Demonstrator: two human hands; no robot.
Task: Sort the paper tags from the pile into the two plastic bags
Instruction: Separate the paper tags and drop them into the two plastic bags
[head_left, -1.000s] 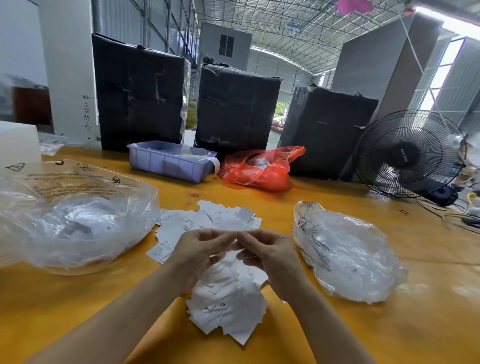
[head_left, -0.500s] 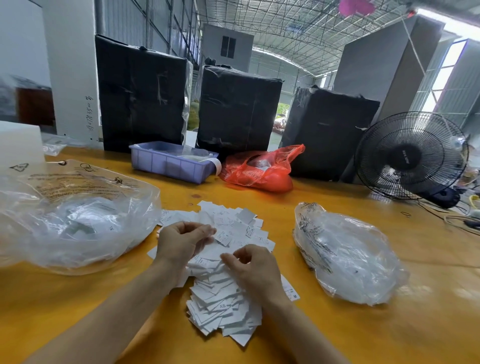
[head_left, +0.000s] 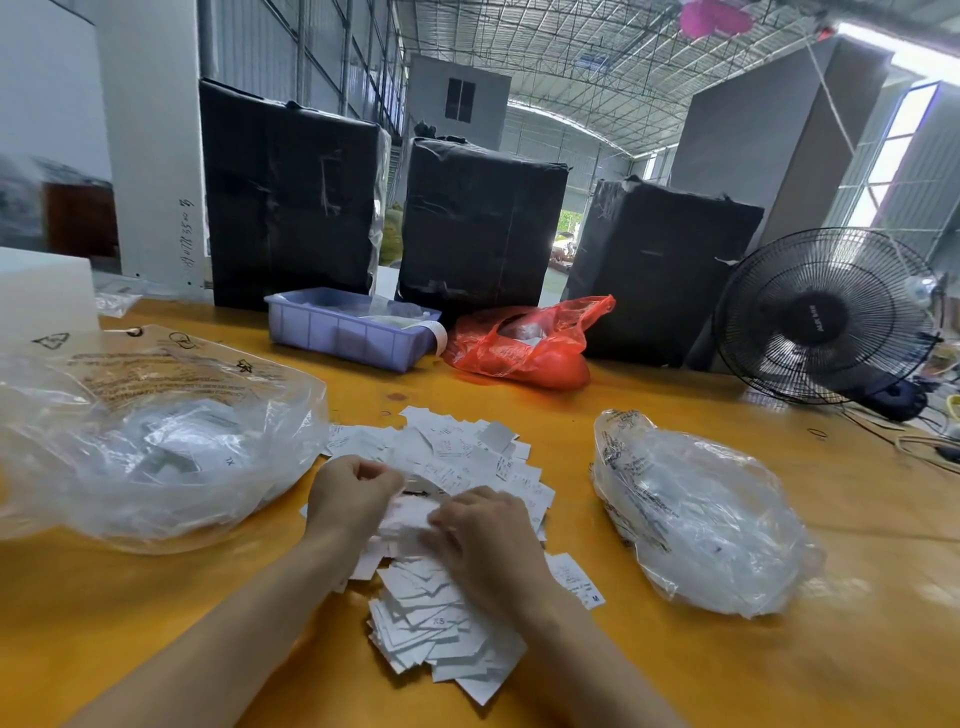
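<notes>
Yellow-orange lacquer covered the table (head_left: 727, 675), on which everything sat. To the person's left lay the larger clear plastic bag (head_left: 156, 447), puffed up, with white tags visible through its film and one marked XS. To the right lay the smaller clear plastic bag (head_left: 696, 525), crumpled and printed with black text, its contents hard to make out. Between the two, apart from both, spread the pile of paper tags (head_left: 457, 545): small white rectangles, overlapping at all angles, some printed with fine text, a few showing XS or M.

Both hands were on the pile. The left hand (head_left: 353, 493) was curled, apparently around a few tags, though what it held could not be seen clearly. The right hand (head_left: 483, 530) rested on the heap with bent fingers, seemingly pulling tags loose; whether it pinched any could not be told.

By the look of it, the step in hand was picking and reading tags. The next move would call for checking the size mark and carrying each tag to its matching bag.
</notes>
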